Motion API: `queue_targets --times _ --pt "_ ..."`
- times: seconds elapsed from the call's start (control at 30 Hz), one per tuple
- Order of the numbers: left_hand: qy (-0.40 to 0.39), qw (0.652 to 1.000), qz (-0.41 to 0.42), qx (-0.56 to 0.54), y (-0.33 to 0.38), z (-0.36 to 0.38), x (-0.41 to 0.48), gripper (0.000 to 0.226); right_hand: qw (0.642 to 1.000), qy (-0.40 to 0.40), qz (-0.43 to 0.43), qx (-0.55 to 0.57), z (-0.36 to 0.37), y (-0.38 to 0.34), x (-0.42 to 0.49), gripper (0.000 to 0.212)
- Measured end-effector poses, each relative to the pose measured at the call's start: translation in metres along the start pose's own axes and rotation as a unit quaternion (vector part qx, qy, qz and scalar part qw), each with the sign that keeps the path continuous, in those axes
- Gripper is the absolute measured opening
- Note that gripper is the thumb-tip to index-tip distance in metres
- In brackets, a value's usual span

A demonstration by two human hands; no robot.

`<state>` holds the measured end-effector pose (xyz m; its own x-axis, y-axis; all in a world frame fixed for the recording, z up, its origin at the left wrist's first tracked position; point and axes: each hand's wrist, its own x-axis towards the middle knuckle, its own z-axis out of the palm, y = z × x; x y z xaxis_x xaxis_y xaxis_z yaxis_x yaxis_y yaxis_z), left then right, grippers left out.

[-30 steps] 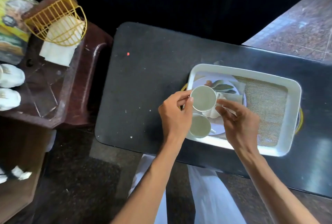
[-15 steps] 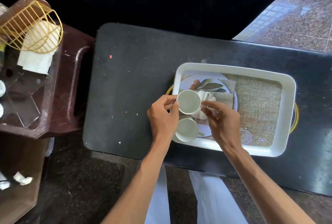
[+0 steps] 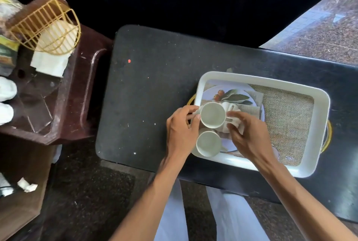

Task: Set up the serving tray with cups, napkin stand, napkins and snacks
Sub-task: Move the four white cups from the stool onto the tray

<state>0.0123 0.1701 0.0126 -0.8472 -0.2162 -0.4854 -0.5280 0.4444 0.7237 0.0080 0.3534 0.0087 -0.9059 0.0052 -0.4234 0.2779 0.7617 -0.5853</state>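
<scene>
A white serving tray [image 3: 322,124] lies on the black table, with a burlap mat [image 3: 288,122] and a leaf-print plate [image 3: 237,96] inside. Two white cups stand at the tray's left end, the upper cup [image 3: 212,115] and the lower cup [image 3: 208,143]. My left hand [image 3: 180,130] grips the upper cup's left side. Fingers of my right hand [image 3: 249,138] pinch the handle on its right. Another white piece [image 3: 233,108] lies partly hidden behind the cup. The yellow wire napkin stand [image 3: 48,27] sits over white napkins [image 3: 49,63] on the brown stool.
The brown plastic stool [image 3: 77,95] stands left of the table and also bears a snack packet [image 3: 7,55] and white objects [image 3: 5,89] at the frame edge. The black table [image 3: 151,86] has bare surface left of the tray. Tiled floor shows at the upper right.
Both hands have stayed on the upper cup, which has settled close above the lower cup at the tray's left end. The view has shifted slightly.
</scene>
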Motion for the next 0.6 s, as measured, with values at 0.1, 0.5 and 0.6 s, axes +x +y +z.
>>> queue_targets --times 0.1,0.5,0.6 --pt "0.026 0.996 0.063 0.049 -0.01 -0.021 -0.009 0.03 0.996 0.031 -0.056 -0.055 -0.005 -0.019 -0.007 0.043" --pt "0.181 0.905 0.033 0.384 -0.113 -0.197 -0.022 0.063 0.924 -0.09 -0.284 -0.239 0.129 -0.184 -0.011 0.079" --pt "0.21 0.894 0.009 0.395 -0.137 -0.252 -0.017 0.064 0.911 -0.096 -0.318 -0.246 0.17 -0.231 -0.009 0.081"
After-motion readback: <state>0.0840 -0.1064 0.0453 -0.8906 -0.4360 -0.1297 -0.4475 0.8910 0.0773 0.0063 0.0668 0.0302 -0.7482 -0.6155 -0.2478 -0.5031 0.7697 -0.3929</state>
